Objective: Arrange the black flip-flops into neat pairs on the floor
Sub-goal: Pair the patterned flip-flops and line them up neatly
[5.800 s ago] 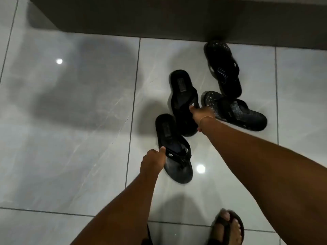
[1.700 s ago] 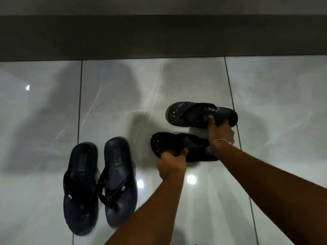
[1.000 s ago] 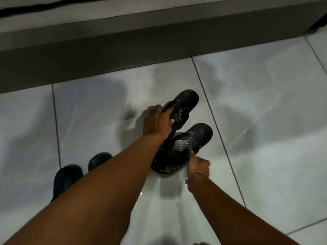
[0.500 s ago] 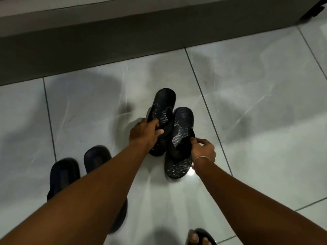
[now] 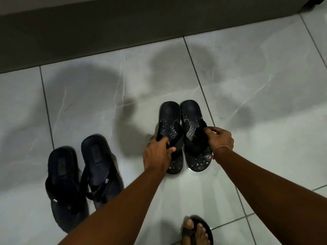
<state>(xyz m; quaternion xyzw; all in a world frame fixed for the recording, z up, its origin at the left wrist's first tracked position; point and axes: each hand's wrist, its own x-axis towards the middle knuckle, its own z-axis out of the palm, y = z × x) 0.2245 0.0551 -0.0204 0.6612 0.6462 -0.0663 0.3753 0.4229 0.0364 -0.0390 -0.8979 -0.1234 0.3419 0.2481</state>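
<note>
My left hand [image 5: 156, 153] is closed around the strap of the left textured flip-flop [image 5: 170, 121], fingers curled over it and thumb underneath, while my right hand [image 5: 220, 138] pinches the strap of the right textured flip-flop [image 5: 192, 117] with the fingertips, the rest of the hand loosely curled. These two sit at the centre of the frame, side by side and touching along their inner edges, toes pointing toward me and heels toward the top of the frame. Both have a wavy raised pattern on the footbed. At lower left lies the smooth-soled pair: the outer smooth flip-flop [image 5: 61, 175] and the inner smooth flip-flop [image 5: 97, 156], close together, the inner one angled slightly and set a little higher in the frame, partly covered by my left forearm. Each has a small metal stud on its strap and a dark rectangular label on the footbed; I cannot read any writing on them. All four rest on the glossy grey tiled floor [image 5: 256, 85], with a dark baseboard [image 5: 106, 29] running across the top. My own foot [image 5: 194, 230] in a sandal shows at the bottom edge.
</note>
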